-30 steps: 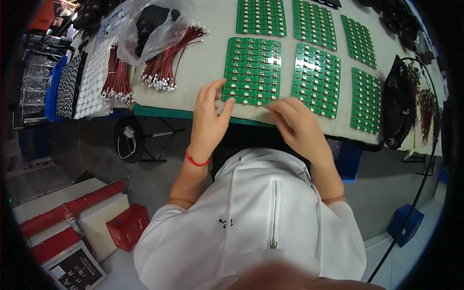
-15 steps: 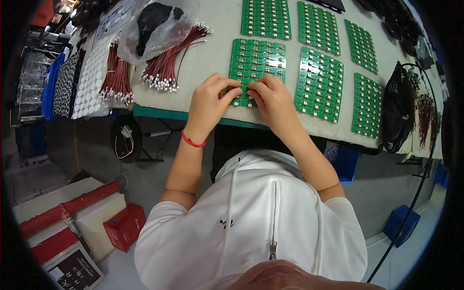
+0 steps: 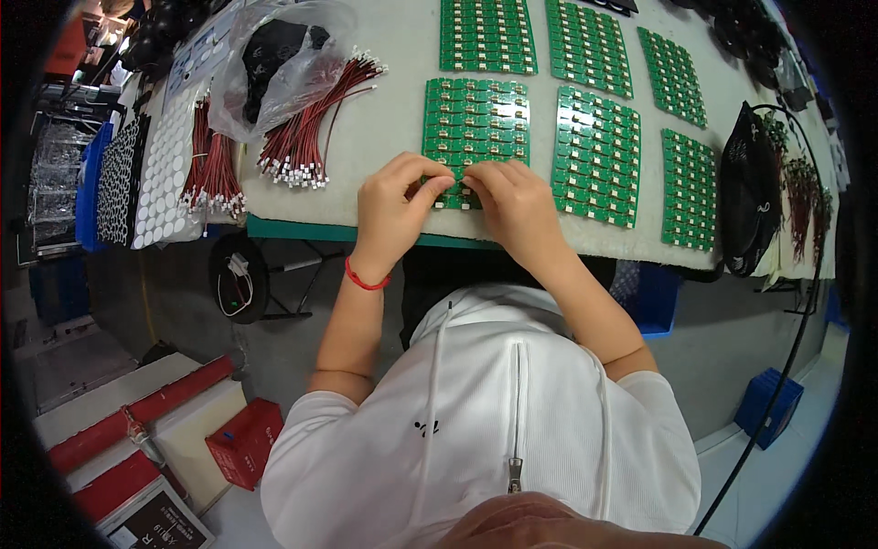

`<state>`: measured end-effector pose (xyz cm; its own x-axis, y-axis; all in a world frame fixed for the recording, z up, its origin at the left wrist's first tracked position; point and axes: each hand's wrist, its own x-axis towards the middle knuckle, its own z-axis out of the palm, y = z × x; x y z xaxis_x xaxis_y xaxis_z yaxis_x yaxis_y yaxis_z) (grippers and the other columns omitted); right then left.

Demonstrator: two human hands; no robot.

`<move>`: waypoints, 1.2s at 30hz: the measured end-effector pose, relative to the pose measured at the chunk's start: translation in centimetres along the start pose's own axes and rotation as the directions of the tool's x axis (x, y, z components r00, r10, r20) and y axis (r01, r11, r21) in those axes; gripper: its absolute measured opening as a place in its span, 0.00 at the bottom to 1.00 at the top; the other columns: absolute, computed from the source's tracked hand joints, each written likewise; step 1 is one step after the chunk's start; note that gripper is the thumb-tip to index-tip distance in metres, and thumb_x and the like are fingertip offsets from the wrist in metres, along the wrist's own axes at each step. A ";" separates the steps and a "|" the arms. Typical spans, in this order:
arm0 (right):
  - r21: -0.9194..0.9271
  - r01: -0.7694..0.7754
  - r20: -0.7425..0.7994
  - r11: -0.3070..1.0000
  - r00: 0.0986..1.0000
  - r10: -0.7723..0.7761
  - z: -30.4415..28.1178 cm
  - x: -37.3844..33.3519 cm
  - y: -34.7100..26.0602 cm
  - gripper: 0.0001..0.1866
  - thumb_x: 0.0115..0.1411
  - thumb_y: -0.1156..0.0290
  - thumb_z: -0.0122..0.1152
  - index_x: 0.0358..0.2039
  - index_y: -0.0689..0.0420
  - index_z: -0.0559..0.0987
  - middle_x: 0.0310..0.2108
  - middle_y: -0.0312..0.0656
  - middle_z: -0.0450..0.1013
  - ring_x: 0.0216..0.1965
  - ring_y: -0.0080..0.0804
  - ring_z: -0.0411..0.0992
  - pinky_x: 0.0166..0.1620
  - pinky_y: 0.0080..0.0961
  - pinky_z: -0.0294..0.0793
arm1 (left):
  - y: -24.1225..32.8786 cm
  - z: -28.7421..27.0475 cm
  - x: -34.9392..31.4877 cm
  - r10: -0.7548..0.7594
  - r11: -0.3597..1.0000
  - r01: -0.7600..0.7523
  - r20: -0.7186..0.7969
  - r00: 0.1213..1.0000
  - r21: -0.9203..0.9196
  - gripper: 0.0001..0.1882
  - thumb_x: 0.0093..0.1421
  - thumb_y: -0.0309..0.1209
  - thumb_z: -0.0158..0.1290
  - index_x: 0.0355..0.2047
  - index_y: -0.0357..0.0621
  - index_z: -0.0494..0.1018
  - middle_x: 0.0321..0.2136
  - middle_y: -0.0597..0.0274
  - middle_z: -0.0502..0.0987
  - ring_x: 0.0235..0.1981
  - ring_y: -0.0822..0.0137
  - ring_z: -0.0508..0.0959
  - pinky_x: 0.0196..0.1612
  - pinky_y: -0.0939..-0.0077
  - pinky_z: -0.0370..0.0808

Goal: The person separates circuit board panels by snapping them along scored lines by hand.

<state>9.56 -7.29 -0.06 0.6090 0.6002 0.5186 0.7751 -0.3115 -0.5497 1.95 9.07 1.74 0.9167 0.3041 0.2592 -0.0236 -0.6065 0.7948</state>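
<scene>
A green circuit board panel [image 3: 476, 119], with rows of small white connectors, lies on the table in front of me. My left hand [image 3: 391, 206], a red cord round its wrist, reaches over the panel's near left part with thumb and forefinger pinched. Close beside it, my right hand [image 3: 521, 206] bends over the near right part, its fingers also drawn together. Both sets of fingertips meet the lower rows of the panel, a small gap between them. Whatever they pinch is too small or covered to make out.
More green panels [image 3: 596, 156] lie to the right and behind. Bundles of red-and-black wires [image 3: 315, 123] with white plugs lie at left, by a clear plastic bag [image 3: 320, 69] and a sheet of white discs [image 3: 167, 169]. A black mesh bag [image 3: 752, 197] stands at the right edge.
The whole view has shifted slightly. Both hands stay at the panel's near rows, still pinched, with only small finger movements.
</scene>
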 end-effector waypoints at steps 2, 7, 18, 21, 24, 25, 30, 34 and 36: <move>0.019 -0.013 0.005 1.000 1.000 0.013 -0.4 0.2 0.3 0.08 0.55 0.73 0.64 0.35 0.58 0.78 0.31 0.43 0.76 0.31 0.43 0.74 0.37 0.34 0.76 | 0.1 0.2 -0.1 -0.023 0.997 0.025 0.027 0.999 -0.068 0.04 0.54 0.22 0.61 0.32 0.38 0.80 0.28 0.60 0.79 0.22 0.71 0.74 0.26 0.79 0.70; 0.819 -0.470 0.247 0.329 0.806 0.537 -2.8 0.6 0.8 0.06 0.63 0.75 0.58 0.39 0.62 0.78 0.36 0.42 0.78 0.35 0.32 0.76 0.41 0.27 0.76 | 1.0 0.7 -0.7 0.190 0.979 -0.167 -0.226 0.955 0.117 0.06 0.51 0.24 0.64 0.31 0.46 0.81 0.29 0.66 0.78 0.29 0.68 0.72 0.34 0.74 0.69; 0.806 -0.184 0.540 -0.562 0.617 0.573 -4.8 -0.9 0.1 0.16 0.68 0.70 0.47 0.44 0.71 0.75 0.44 0.49 0.73 0.46 0.34 0.71 0.55 0.28 0.71 | 5.1 2.6 0.2 0.430 0.839 -0.392 -0.017 0.903 0.378 0.14 0.49 0.30 0.65 0.39 0.56 0.84 0.32 0.70 0.73 0.35 0.65 0.70 0.41 0.68 0.64; 0.874 -0.271 0.465 -0.403 0.706 0.534 -6.4 -0.7 1.7 0.14 0.67 0.68 0.51 0.41 0.66 0.78 0.35 0.42 0.76 0.36 0.27 0.71 0.42 0.22 0.71 | 3.4 2.6 0.5 0.283 0.928 -0.247 -0.096 0.954 0.279 0.13 0.50 0.30 0.65 0.38 0.54 0.84 0.29 0.69 0.73 0.34 0.65 0.70 0.40 0.69 0.64; 0.781 -0.571 0.339 0.253 0.728 0.597 -7.1 -0.3 1.4 0.09 0.63 0.68 0.59 0.37 0.59 0.81 0.21 0.35 0.74 0.22 0.23 0.67 0.27 0.22 0.64 | 2.3 2.8 1.2 0.275 0.908 -0.270 0.031 0.961 0.319 0.11 0.51 0.31 0.65 0.36 0.52 0.84 0.27 0.68 0.74 0.34 0.64 0.71 0.39 0.69 0.65; 0.549 -0.598 0.277 0.584 0.789 0.548 -7.0 -0.4 1.2 0.08 0.61 0.68 0.61 0.36 0.58 0.82 0.20 0.38 0.73 0.21 0.25 0.67 0.26 0.24 0.65 | 2.6 2.8 1.2 0.235 0.898 -0.242 0.064 0.970 0.367 0.09 0.51 0.32 0.64 0.35 0.52 0.84 0.27 0.70 0.75 0.35 0.64 0.72 0.40 0.68 0.65; 0.084 -0.261 0.037 0.962 0.965 0.259 -4.5 -1.7 1.9 0.07 0.57 0.70 0.64 0.36 0.56 0.81 0.26 0.47 0.76 0.25 0.42 0.75 0.29 0.36 0.73 | 2.4 2.9 2.0 0.277 0.887 -0.303 0.125 0.953 0.347 0.08 0.51 0.33 0.64 0.33 0.52 0.84 0.28 0.71 0.76 0.35 0.65 0.73 0.40 0.69 0.64; -0.002 -0.239 0.037 0.971 0.970 0.239 -4.2 -1.5 1.5 0.05 0.58 0.71 0.61 0.34 0.57 0.80 0.27 0.47 0.77 0.28 0.46 0.76 0.32 0.39 0.75 | 2.1 2.8 2.0 0.318 0.859 -0.361 0.175 0.932 0.363 0.07 0.51 0.34 0.64 0.31 0.52 0.83 0.29 0.71 0.77 0.34 0.65 0.73 0.40 0.69 0.64; -0.063 -0.192 0.037 0.979 0.980 0.194 -3.9 -1.7 1.6 0.05 0.56 0.74 0.60 0.33 0.58 0.77 0.26 0.46 0.75 0.28 0.46 0.76 0.32 0.39 0.75 | 1.8 3.0 2.0 0.335 0.857 -0.375 0.169 0.927 0.353 0.06 0.51 0.33 0.64 0.31 0.51 0.82 0.29 0.71 0.77 0.34 0.65 0.74 0.40 0.68 0.65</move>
<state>10.44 -11.65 0.69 0.7412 0.5552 0.3773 0.6531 -0.4665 -0.5965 4.95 6.39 2.05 0.9092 -0.0458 0.4137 -0.2228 -0.8931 0.3908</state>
